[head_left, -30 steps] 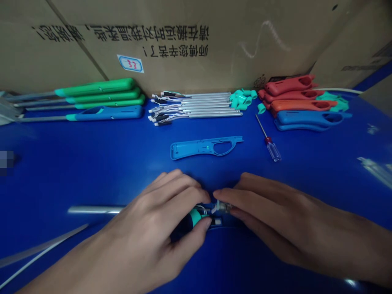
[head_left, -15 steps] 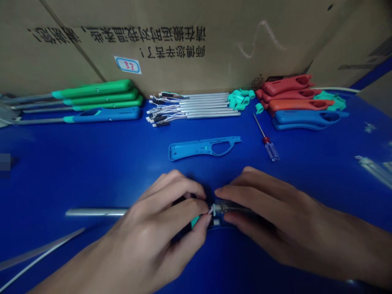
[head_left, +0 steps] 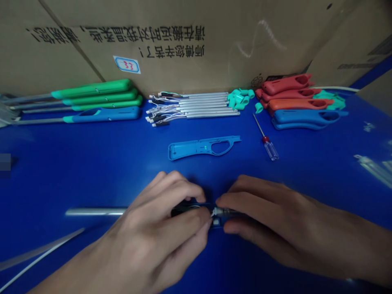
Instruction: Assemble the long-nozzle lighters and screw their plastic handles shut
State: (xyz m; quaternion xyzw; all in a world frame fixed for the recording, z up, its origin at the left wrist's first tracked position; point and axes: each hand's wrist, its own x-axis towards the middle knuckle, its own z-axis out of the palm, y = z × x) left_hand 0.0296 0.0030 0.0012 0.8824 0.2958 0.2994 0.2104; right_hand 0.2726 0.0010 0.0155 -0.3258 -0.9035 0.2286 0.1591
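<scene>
My left hand (head_left: 162, 228) is closed, its thumb and forefinger pinching by a thin white wire (head_left: 212, 212) at the middle of a blue lighter shell (head_left: 219, 226). A metal lighter tube (head_left: 94, 211) sticks out to the left from under this hand. My right hand (head_left: 275, 220) is closed around a lighter's gas tank (head_left: 228, 211), whose metal valve end points toward my left fingers. Most of the shell and tank lies hidden beneath both hands. Beyond them, the other half of a blue lighter shell (head_left: 196, 148) rests with its hollow side up.
Along the cardboard wall (head_left: 183, 73) lie green and blue lighters (head_left: 101, 98), metal tubes with wires (head_left: 208, 107), teal collars (head_left: 240, 99) and red, orange and blue shells (head_left: 300, 104). A screwdriver (head_left: 269, 147) is at right, a white cable (head_left: 39, 257) at lower left.
My left thumb and fingers have closed further over the wire and shell, covering the teal part. The right hand has shifted slightly, and the tank's valve end sits lower in the shell.
</scene>
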